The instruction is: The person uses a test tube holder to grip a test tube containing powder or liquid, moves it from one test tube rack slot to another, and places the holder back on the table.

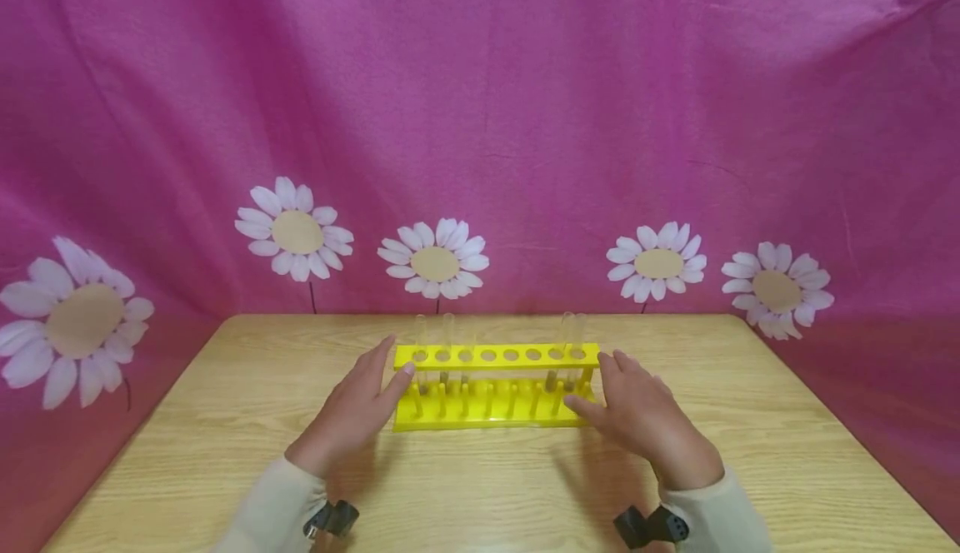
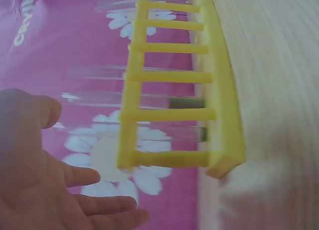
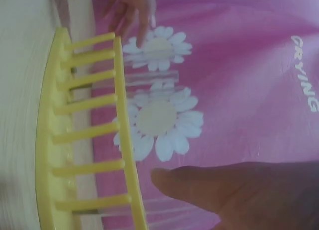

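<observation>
A yellow test tube rack [image 1: 495, 420] stands upright on the table, with a row of holes in its top bar and pegs below. Clear test tubes [image 1: 447, 332] fill holes toward its left end, and two more test tubes [image 1: 580, 332] sit toward the right end; some have dark matter at the bottom. Beside the left end is my left hand [image 1: 356, 407], fingers extended; the left wrist view shows a gap between it and the rack [image 2: 227, 100]. My right hand [image 1: 648, 415] is at the right end, thumb in front; whether it touches the rack is unclear.
The rack rests on a light wood-grain table [image 1: 480, 486]. Behind it hangs a pink cloth [image 1: 525, 120] printed with white daisies, which also runs along both sides. Each sleeve carries a small black device [image 1: 333, 520] at the wrist.
</observation>
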Demonstrator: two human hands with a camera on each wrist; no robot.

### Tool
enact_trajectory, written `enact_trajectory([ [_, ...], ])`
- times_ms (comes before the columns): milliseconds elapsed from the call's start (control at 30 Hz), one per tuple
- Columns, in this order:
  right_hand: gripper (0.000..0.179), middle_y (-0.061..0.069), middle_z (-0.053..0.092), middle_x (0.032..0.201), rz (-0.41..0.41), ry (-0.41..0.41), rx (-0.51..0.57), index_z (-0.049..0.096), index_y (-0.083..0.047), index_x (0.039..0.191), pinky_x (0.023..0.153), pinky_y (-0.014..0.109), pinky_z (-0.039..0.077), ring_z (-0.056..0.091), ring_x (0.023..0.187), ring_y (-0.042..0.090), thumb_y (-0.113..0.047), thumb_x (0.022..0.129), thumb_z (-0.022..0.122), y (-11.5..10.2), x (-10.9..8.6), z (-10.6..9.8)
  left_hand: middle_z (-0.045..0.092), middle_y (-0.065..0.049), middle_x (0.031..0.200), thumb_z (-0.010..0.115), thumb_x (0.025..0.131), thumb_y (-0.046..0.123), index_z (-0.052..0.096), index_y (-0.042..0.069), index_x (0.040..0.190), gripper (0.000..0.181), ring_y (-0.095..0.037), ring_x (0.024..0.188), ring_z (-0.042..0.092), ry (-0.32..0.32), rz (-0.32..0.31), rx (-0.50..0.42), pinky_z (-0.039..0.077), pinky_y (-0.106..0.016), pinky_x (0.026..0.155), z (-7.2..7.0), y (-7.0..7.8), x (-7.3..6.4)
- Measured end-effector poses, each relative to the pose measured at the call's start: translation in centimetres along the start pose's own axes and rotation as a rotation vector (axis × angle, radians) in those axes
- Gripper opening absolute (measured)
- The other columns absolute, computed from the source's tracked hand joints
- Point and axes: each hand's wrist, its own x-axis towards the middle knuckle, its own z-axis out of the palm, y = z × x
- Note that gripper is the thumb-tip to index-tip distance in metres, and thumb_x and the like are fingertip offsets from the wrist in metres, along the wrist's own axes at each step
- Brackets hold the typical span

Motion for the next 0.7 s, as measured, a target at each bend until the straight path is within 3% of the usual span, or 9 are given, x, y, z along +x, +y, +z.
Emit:
enact_trajectory([
  [233,0.088,0.037,0.032,0.143,0.085,-0.056,0.029,0.033,0.014,0.141,0.104,0.064,0.032,0.033,0.13,0.053,-0.051,0.089,0.061,1.6,0.8,-0.1,0.029,-0.022,0.153,0.035,0.102,0.047,0.017,0.012,0.154,0.065,-0.041,0.138,0.031,-0.005,-0.07,-0.152,0.026,-0.062,0.109,0.7,-1.5,1.3],
  [433,0.089,0.036,0.038,0.14,0.119,-0.083,0.092,0.032,0.014,0.141,0.103,0.062,0.035,0.038,0.127,0.051,-0.052,0.089,0.061,3.1,1.6,0.0,0.038,-0.021,0.148,0.033,0.103,0.048,0.021,0.017,0.153,0.06,-0.041,0.131,0.042,0.027,-0.101,-0.265,0.032,-0.061,0.107,1.3,-2.7,2.0],
  [600,0.086,0.036,0.046,0.132,0.124,-0.077,0.108,0.034,0.014,0.138,0.097,0.061,0.041,0.047,0.119,0.05,-0.05,0.089,0.062,4.4,1.8,0.2,0.029,-0.022,0.152,0.034,0.104,0.045,0.021,0.017,0.152,0.058,-0.043,0.134,0.037,-0.001,-0.068,-0.486,0.028,-0.06,0.109,1.6,-3.5,2.3],
  [700,0.083,0.037,0.05,0.126,0.14,-0.089,0.098,0.036,0.016,0.134,0.092,0.06,0.045,0.052,0.111,0.048,-0.049,0.089,0.063,4.9,2.0,0.3,0.027,-0.024,0.152,0.034,0.104,0.042,0.021,0.016,0.152,0.056,-0.046,0.134,0.035,-0.01,-0.037,-0.575,0.026,-0.062,0.109,2.0,-3.9,2.4],
])
